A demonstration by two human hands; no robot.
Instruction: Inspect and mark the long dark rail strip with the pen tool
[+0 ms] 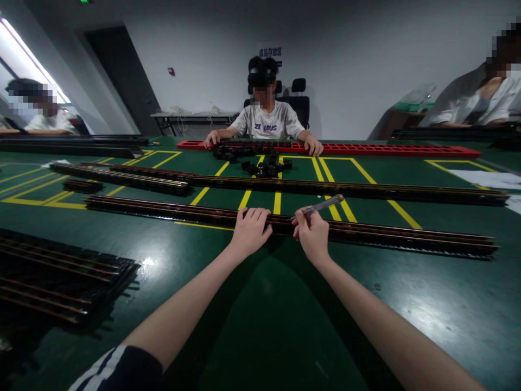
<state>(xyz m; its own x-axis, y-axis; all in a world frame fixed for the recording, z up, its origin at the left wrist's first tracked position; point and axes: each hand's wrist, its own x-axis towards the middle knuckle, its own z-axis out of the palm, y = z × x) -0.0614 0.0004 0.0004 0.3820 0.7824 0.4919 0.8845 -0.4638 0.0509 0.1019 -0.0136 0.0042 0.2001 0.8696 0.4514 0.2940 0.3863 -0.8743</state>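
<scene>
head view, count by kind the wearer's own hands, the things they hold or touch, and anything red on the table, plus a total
Bare left hand and right hand: 2
Slim clear-handled tool: 1
Long black strip with copper-coloured lines: 1
Long red slotted rack: 1
Total: 5

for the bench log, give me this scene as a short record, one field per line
left hand: on the near long black rail, fingers over its top
right hand: grips a clear-handled tool, likely a screwdriver, angled toward that rail
beyond: second long black rail, small black parts, red slotted tray
co-worker: opposite, hands at the tray
near left: more black rails
surface: green tabletop, yellow lines
</scene>
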